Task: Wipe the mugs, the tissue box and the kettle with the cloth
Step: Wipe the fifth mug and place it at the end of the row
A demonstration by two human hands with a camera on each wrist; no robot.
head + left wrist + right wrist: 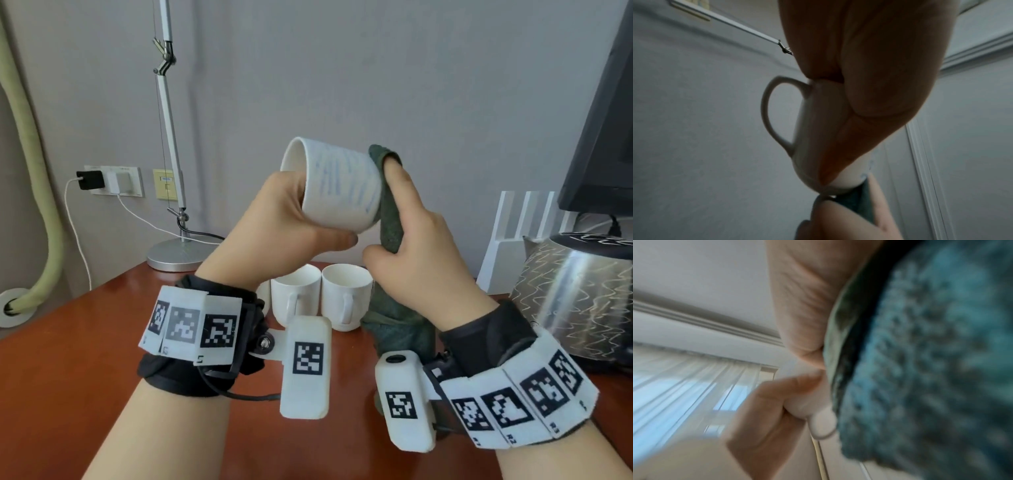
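Note:
My left hand [291, 219] grips a white mug with faint blue streaks [339, 185], held on its side above the table with its mouth to the left. In the left wrist view the mug [818, 129] shows its handle, turned away from the palm. My right hand [407, 240] holds the dark green cloth [388, 212] and presses it flat against the mug's base. The cloth [931, 353] fills the right wrist view, blurred. Two more white mugs [296, 294] [346, 294] stand upright on the table below. The patterned metal kettle [579, 294] sits at the right.
The red-brown table [85, 342] carries a desk lamp base [178, 253] at the back left. A white rack [520, 233] and a dark monitor [606, 137] stand at the back right. Chargers and a cable hang from wall sockets [113, 181].

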